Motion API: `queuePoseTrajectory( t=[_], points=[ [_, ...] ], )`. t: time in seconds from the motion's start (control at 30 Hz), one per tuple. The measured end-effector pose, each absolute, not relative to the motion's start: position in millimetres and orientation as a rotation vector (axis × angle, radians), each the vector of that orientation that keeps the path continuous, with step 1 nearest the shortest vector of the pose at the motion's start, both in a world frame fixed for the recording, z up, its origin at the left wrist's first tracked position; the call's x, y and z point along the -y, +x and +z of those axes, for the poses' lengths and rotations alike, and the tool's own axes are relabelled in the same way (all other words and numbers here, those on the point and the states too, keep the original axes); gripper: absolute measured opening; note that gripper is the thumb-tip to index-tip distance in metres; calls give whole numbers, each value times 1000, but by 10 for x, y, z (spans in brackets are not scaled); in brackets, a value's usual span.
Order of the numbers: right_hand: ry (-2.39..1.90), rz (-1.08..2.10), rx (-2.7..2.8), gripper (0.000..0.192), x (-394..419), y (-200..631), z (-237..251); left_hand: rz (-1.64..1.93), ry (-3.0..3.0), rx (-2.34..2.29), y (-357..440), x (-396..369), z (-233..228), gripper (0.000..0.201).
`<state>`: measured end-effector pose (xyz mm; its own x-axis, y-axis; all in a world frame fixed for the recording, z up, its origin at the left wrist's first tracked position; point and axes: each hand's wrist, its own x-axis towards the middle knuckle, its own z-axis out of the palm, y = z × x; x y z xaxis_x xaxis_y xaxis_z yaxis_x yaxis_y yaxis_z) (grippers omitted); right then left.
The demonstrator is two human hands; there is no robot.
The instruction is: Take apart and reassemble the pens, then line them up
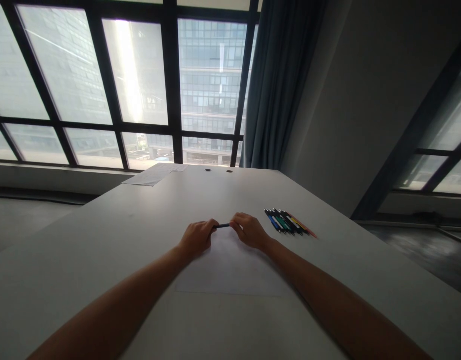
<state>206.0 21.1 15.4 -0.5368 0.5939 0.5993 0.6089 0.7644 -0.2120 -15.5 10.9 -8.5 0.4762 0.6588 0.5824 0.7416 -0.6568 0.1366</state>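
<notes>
Between my two hands a slim dark blue pen (223, 226) is held level, above the far part of a sheet of white paper (230, 275). My left hand (198, 237) has its fingers closed on the pen's left end. On the right end, the fingers of my right hand (250, 231) are pinched together. Whether the pen has a cap cannot be made out. To the right of my right hand, several pens and pencils (286, 222) lie side by side in a slanting row, in blue, green, black, yellow and orange-pink.
The white table (113, 245) stretches away toward the windows. Some printed papers (151, 175) lie at its far left, near two dark round holes (218, 171) in the tabletop. Behind the table hangs a blue-grey curtain (279, 90), beside a wall on the right.
</notes>
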Motion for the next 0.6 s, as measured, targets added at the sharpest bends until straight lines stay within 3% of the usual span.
queuePoseTrajectory(
  t=[0.5,0.6],
  points=[
    [-863,-246,2422,37,-258,2076,123,-896,-2610,1206,-160,-105,-72,16],
    [-839,-221,2415,31,-253,2074,130,-892,-2603,1215,-155,-99,-63,15]
  ],
)
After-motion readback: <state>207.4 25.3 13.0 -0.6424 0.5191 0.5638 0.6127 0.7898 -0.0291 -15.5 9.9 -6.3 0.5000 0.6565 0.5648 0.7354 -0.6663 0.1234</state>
